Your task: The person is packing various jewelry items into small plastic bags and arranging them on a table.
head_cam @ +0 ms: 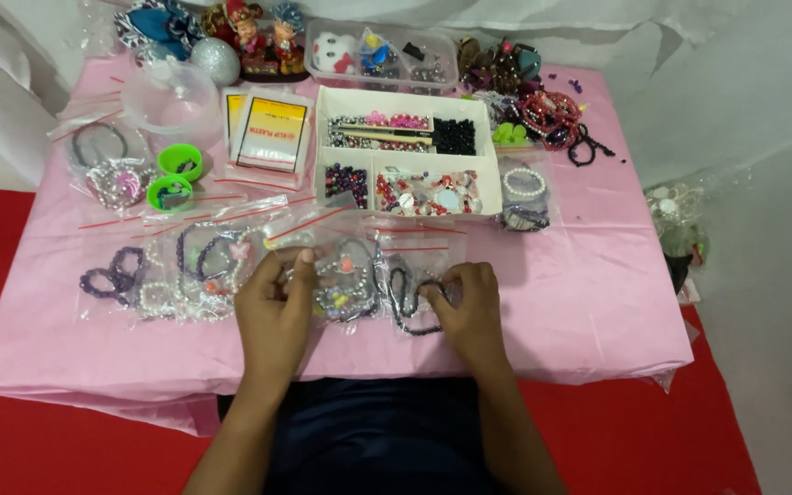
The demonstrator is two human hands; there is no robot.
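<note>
Black bead bracelet | flat, long axis near-far | right hand pinching

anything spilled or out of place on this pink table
A few loose beads lie scattered on the pink cloth at the far right corner, outside the white bead tray. The bracelet bags under the left hand and right hand overlap untidily.

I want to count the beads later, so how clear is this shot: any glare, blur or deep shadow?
Head view: lighting even and soft, no deep shadows on the pink tablecloth; the clear zip bags give small glints; beads in the white divided tray are too small to count; left hand and right hand slightly soft.
</note>
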